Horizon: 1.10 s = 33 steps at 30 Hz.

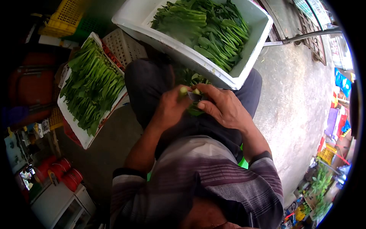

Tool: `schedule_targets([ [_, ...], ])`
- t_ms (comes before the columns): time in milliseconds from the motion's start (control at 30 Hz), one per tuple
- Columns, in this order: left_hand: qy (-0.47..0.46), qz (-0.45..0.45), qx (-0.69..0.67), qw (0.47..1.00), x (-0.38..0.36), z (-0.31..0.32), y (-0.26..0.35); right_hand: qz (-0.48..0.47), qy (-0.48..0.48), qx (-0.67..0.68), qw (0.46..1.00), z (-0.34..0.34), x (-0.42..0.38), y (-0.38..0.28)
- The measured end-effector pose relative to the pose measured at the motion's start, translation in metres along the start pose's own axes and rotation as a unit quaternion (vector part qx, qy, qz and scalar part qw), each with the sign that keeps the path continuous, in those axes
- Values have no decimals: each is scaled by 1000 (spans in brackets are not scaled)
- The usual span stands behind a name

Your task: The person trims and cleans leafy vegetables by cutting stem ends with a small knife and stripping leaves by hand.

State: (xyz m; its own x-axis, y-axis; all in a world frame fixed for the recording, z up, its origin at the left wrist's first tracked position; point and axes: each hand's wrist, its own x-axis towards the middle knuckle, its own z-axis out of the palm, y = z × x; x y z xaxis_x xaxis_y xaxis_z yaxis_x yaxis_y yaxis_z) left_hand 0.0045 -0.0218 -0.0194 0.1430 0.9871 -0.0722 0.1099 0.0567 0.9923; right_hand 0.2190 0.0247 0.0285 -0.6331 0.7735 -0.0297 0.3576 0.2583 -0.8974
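Observation:
My left hand [170, 108], slightly blurred, is closed round a leafy green vegetable stem [183, 90], its pale thick end poking up past the fingers. My right hand [224, 106] faces it, thumb and forefinger closed about a small knife [195, 96]; only its grey blade shows, and the handle is hidden. A second pale stem end shows beside the blade, under the right fingertips. Some green leaf hangs below the hands, and more leaves [198, 79] lie just beyond them, between the knees. Both hands are above my lap.
A white foam box [171, 47] of leafy greens [213, 32] stands past my knees. At the left, more bundled greens [93, 84] fill a shallow white tray [88, 140] beside a pale perforated crate [122, 45]. Yellow crates [68, 15] are at the upper left; concrete floor [289, 87] stretches right.

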Motion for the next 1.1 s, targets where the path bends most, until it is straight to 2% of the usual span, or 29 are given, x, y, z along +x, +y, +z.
schedule_targets([
  [467, 8, 1, 22, 1000, -4, -5, -1, 24, -51, 45, 997, -3, 4, 0],
  [667, 10, -15, -32, 999, -6, -4, -5, -8, -17, 41, 999, 3, 3, 9],
  [867, 7, -9, -48, 999, -6, -3, -8, -22, -32, 61, 997, 2, 3, 14],
  [1067, 5, 18, -26, 999, -4, -4, -5, 125, -3, 189, 974, -3, -1, 17],
  [1100, 2, 1, -40, 999, -4, -5, -6, 104, -6, 172, 980, -5, 1, 16],
])
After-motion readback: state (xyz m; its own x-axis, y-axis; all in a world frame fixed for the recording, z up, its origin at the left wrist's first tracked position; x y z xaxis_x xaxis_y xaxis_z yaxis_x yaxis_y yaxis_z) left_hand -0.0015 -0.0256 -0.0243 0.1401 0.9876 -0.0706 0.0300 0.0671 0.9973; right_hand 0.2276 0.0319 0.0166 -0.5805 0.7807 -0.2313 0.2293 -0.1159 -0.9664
